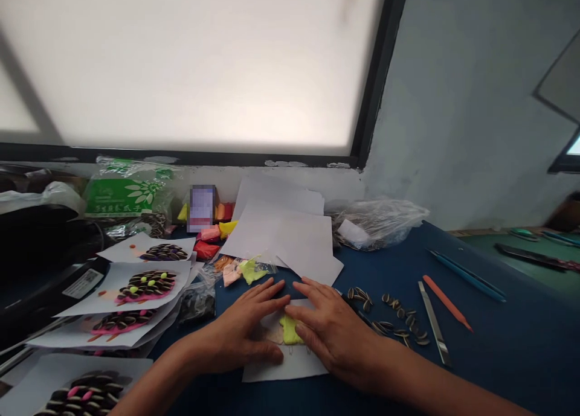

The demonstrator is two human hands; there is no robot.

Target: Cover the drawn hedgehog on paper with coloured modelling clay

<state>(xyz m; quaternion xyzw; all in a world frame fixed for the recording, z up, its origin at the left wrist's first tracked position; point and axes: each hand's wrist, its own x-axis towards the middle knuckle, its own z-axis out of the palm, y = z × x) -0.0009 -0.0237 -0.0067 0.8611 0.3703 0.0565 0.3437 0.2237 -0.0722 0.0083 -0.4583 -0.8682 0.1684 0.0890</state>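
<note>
At the lower left of the frame, cards (93,307) bearing dark seeds on coloured clay are overlapping, giving me, I am judging, a handy model for even edges. Left of centre, a bit of yellow-green clay in a wrapper (254,272) is lying beyond my hands. My left hand (247,325) is resting low with fingers spread and nothing gripped, its thumb lying over the small sheet (290,369) at bottom centre. On that sheet, between my hands, the yellow-green clay (290,331) is sitting beside a pale patch (272,334), just above small drawn loops (290,350). For good work, I am reckoning on light pressure from flat fingertips, thinning the clay evenly, stopping short of the loops and leaving the paper flat. My right hand (328,328) is lying with fingers apart, grasping nothing, its fingers at the clay's edge; whether they are pressing, I am not able to tell. Right of centre, loose seeds (400,313) are lying near a metal blade (434,324) and an orange tool (447,303).
</note>
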